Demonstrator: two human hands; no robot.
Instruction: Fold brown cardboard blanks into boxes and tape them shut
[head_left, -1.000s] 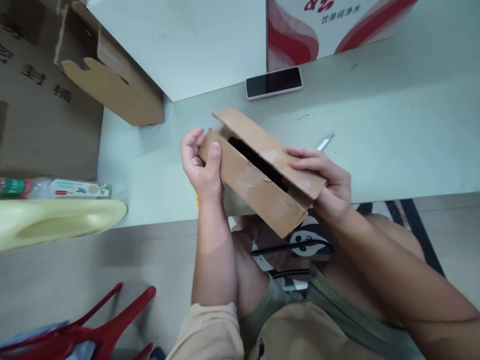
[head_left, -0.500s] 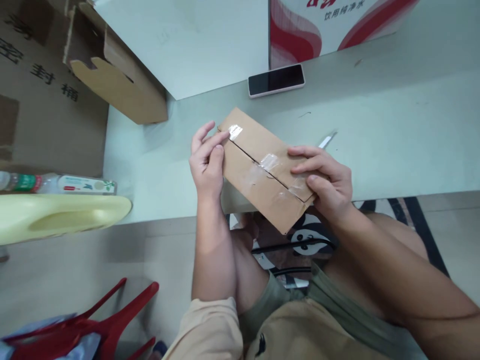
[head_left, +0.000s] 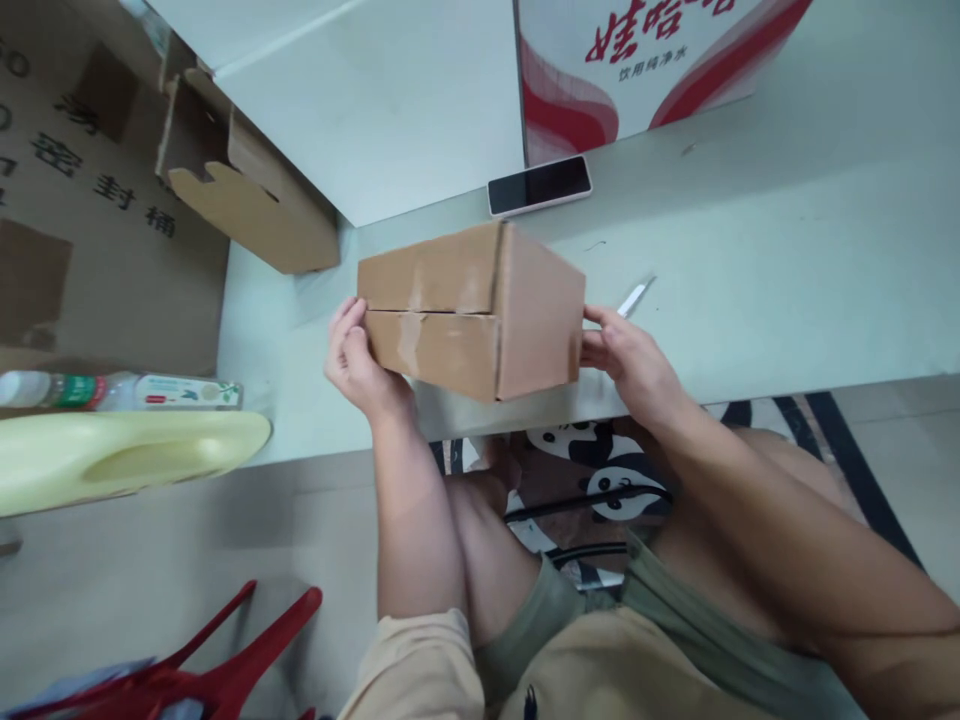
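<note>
A brown cardboard box is tilted above the table's front edge, a taped seam along its long face and one end turned to the right. My left hand grips its left end, thumb on the near side. Against the far right side of the box lie the fingers of my right hand, partly hidden behind it. Just beyond that hand a utility knife rests on the pale table.
A phone lies before a white and red carton. At left stand an open cardboard box, a large brown carton, a plastic bottle and a light-green plastic object. A red stool is on the floor.
The cardboard box has been turned, so its right end face now shows and its taped face points left. My left hand moved left with it; my right hand shifted to its far right side.
</note>
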